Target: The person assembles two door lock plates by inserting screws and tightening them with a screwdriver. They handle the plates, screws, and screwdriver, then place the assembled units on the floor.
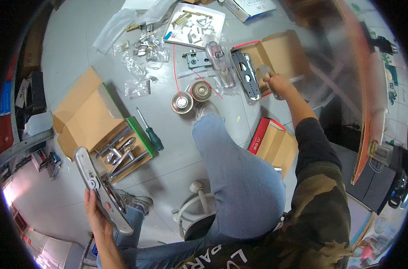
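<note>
My left hand (pixel 96 210) grips a long silver door-lock plate (pixel 96 181) with rounded ends, its hollow back partly showing. Below it stands an open cardboard box (pixel 85 116) with several metal door handles (pixel 122 152) in its green-edged tray. At the right, my right hand (pixel 278 84) is closed over an opened box with a red edge (pixel 245 44). A shiny grey piece shows around its fingers, its kind too blurred to tell. Right beside that hand, a dark faceplate with cutouts (pixel 247 76) leans at the box's edge.
A green-handled screwdriver (pixel 154 138) lies on the floor. Two spray cans (pixel 181 102) with red straws stand near my foot, by a lock body (pixel 196 59). Beyond are a white tray (pixel 219 19) of small hardware and bagged parts (pixel 137 88). A red-sided box (pixel 275 145) sits by my knee.
</note>
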`<state>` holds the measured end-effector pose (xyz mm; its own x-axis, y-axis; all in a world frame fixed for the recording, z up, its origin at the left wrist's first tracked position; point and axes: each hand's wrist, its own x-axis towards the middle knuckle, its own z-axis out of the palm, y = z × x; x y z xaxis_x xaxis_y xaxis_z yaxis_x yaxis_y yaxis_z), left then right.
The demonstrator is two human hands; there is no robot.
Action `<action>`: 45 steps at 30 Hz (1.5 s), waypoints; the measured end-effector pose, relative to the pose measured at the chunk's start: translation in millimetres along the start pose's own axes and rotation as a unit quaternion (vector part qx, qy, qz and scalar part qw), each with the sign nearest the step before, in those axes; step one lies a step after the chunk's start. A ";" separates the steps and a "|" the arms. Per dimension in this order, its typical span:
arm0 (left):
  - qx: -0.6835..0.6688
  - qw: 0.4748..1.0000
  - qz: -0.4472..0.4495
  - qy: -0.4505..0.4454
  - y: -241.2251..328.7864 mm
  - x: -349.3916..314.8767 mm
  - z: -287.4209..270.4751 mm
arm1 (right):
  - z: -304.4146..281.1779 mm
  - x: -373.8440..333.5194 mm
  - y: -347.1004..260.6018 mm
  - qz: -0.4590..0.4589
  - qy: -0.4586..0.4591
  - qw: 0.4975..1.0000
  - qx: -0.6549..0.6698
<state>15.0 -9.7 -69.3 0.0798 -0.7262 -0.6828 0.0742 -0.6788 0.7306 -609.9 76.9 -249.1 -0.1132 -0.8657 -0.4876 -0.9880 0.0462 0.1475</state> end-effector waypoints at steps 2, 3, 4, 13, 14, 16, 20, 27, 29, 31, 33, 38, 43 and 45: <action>-0.009 1.000 -0.005 -0.003 0.5 2.1 3.7 | 4.9 15.1 2.8 0.043 0.019 0.999 0.004; 0.008 1.000 0.007 0.002 0.0 2.6 5.0 | 6.3 22.1 1.1 0.080 0.034 0.996 0.023; 0.011 1.000 -0.004 0.018 -0.4 4.1 5.8 | 7.5 27.8 -2.4 0.125 0.042 0.990 0.043; 0.028 1.000 -0.011 0.001 -1.0 3.2 -4.6 | 34.8 39.4 -94.0 0.363 0.070 0.914 0.170; 0.029 0.999 -0.015 0.013 -1.0 2.9 -6.0 | 37.0 38.5 -98.8 0.384 0.066 0.904 0.173; 0.027 1.000 -0.010 0.011 -1.6 3.7 -7.8 | 39.2 40.2 -100.8 0.424 0.054 0.886 0.181; 0.034 0.999 -0.006 0.037 -0.4 0.4 -9.1 | 35.7 42.6 -81.5 0.403 0.115 0.858 0.298; -0.034 0.998 0.040 -0.029 21.1 -22.4 -6.3 | -53.8 -9.0 -71.2 0.310 0.102 0.682 0.654; -0.046 0.997 0.054 -0.023 28.6 -29.4 -5.8 | -110.9 -39.5 -96.2 0.208 0.103 0.598 0.767; -0.075 0.996 0.039 0.004 32.1 -35.8 -4.4 | -175.6 -71.7 -132.5 0.134 0.112 0.576 0.798; -0.105 0.992 0.063 -0.026 34.0 -40.3 -3.5 | -238.3 -99.5 -176.4 0.055 0.071 0.595 0.799; -0.167 0.970 0.133 -0.120 43.8 -48.5 -13.7 | -321.0 -137.1 -317.3 -0.106 0.031 0.643 0.758; -0.265 0.939 0.161 -0.149 51.1 -59.6 -34.9 | -321.9 -146.4 -423.4 -0.169 -0.016 0.609 0.775; -0.305 0.926 0.167 -0.145 50.8 -59.5 -43.0 | -317.0 -144.3 -444.2 -0.168 -0.016 0.620 0.766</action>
<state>56.7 3.8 8.5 -0.0647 -0.9436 -0.3246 0.6481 -0.2871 0.7054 -121.4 23.3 28.5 0.1483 -0.9454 -0.2901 0.1057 0.3068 -0.9459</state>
